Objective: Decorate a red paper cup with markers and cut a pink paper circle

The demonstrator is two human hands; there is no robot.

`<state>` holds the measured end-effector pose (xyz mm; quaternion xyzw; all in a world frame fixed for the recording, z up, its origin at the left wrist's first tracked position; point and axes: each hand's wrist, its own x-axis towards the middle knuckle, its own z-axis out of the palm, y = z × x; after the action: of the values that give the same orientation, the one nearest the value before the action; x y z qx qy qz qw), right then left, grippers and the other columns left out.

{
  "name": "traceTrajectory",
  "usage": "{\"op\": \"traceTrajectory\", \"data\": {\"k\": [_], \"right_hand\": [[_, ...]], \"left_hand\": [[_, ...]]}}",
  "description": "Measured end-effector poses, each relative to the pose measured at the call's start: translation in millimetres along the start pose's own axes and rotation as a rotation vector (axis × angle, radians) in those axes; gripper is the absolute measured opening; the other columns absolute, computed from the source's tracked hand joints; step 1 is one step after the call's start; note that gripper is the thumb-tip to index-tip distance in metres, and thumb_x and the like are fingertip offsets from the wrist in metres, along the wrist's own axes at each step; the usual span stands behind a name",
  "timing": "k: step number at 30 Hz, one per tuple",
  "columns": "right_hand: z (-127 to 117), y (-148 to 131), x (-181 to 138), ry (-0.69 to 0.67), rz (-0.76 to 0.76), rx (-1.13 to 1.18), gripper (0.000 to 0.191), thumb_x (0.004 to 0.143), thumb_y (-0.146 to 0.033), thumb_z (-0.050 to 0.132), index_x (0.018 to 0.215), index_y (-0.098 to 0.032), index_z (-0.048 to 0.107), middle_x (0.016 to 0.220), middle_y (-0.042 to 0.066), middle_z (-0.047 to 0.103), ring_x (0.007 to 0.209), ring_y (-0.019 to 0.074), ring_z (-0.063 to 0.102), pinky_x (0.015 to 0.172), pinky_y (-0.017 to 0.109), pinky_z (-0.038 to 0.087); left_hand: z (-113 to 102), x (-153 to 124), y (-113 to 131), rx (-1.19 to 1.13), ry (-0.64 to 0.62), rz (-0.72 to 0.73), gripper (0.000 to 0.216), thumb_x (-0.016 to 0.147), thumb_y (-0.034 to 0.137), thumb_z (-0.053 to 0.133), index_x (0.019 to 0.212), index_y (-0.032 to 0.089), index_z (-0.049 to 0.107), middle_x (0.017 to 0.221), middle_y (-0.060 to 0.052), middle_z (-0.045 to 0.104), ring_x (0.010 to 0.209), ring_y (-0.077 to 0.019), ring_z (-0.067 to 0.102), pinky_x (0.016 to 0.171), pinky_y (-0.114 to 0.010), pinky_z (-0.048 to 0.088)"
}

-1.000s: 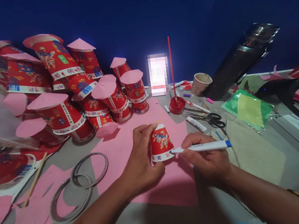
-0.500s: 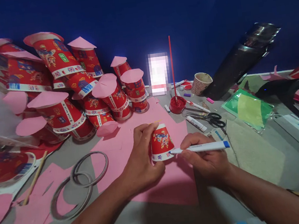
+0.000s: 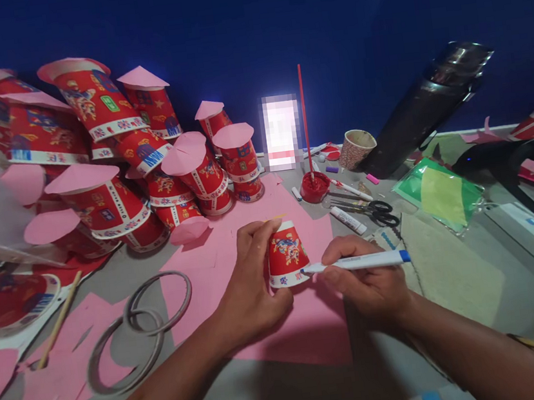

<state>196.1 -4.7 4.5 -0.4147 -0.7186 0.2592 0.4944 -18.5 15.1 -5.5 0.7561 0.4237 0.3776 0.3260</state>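
My left hand [image 3: 259, 275] is wrapped round the left side of a red paper cup [image 3: 285, 249], which is upside down with its white band at the bottom. The cup carries a colourful printed figure, and small blue and purplish marks run along the band. In my right hand [image 3: 369, 285] is a white marker [image 3: 365, 261] with a blue end. Its tip touches the right part of the cup's white band. Beneath both hands lies a pink paper sheet [image 3: 323, 342].
Several red cups [image 3: 102, 207] with pink paper tops are stacked at left, beyond two grey rings [image 3: 99, 363]. Behind the sheet stands a red paint pot [image 3: 315, 189] with a brush. Black scissors [image 3: 380, 212], a glue tube [image 3: 348, 220] and a black flask [image 3: 416, 110] are at right.
The marker tip stays at the cup's band with only a slight shift. Both hands keep their hold. The whole view has moved a little, so the surroundings sit slightly further left.
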Motion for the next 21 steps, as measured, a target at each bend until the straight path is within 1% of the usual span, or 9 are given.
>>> {"op": "traceTrajectory", "data": {"k": [4,8,12,15,21], "right_hand": [[-0.7,-1.4,0.6,-0.004,-0.015,0.022,0.007,0.089,-0.016,0.067,0.085,-0.022,0.069,0.068,-0.001,0.069,0.055,0.0132,0.062,0.054,0.024,0.05],[-1.8,-1.9,0.4,-0.028,0.009,0.03,0.008,0.088,-0.015,0.067,0.083,-0.021,0.069,0.068,-0.001,0.069,0.052,0.0129,0.059,0.051,0.024,0.046],[-0.8,-1.4,0.7,-0.032,-0.008,0.029,0.008,0.089,-0.016,0.067,0.083,-0.021,0.069,0.069,0.0,0.07,0.055,0.0139,0.062,0.054,0.025,0.048],[0.8,-1.3,1.0,-0.027,-0.025,0.025,0.008,0.09,-0.015,0.066,0.084,-0.021,0.069,0.069,0.0,0.069,0.054,0.0128,0.061,0.053,0.023,0.048],[0.4,-1.6,0.7,0.02,-0.019,0.052,0.009,0.089,-0.013,0.066,0.084,-0.021,0.068,0.069,-0.001,0.069,0.056,0.0121,0.063,0.055,0.022,0.049]], "left_hand": [[0.5,0.2,1.0,0.001,-0.002,0.007,0.088,0.068,0.004,0.064,0.149,0.03,0.038,0.139,-0.012,0.041,0.134,-0.0312,0.048,0.115,-0.054,0.05],[0.3,1.0,1.6,0.007,-0.01,-0.01,0.087,0.069,0.004,0.066,0.148,0.03,0.039,0.138,-0.012,0.041,0.134,-0.0315,0.048,0.114,-0.054,0.051],[-0.6,1.3,0.6,0.017,-0.006,-0.003,0.084,0.071,0.007,0.067,0.148,0.028,0.04,0.139,-0.012,0.041,0.135,-0.0316,0.047,0.114,-0.054,0.05],[-1.4,0.7,0.1,0.02,-0.015,0.001,0.084,0.072,0.008,0.066,0.149,0.028,0.039,0.14,-0.012,0.041,0.135,-0.0312,0.047,0.115,-0.055,0.05],[-1.8,-0.3,0.6,0.03,-0.016,0.015,0.088,0.07,0.003,0.062,0.15,0.03,0.038,0.14,-0.011,0.041,0.136,-0.0303,0.047,0.116,-0.054,0.049]]}}
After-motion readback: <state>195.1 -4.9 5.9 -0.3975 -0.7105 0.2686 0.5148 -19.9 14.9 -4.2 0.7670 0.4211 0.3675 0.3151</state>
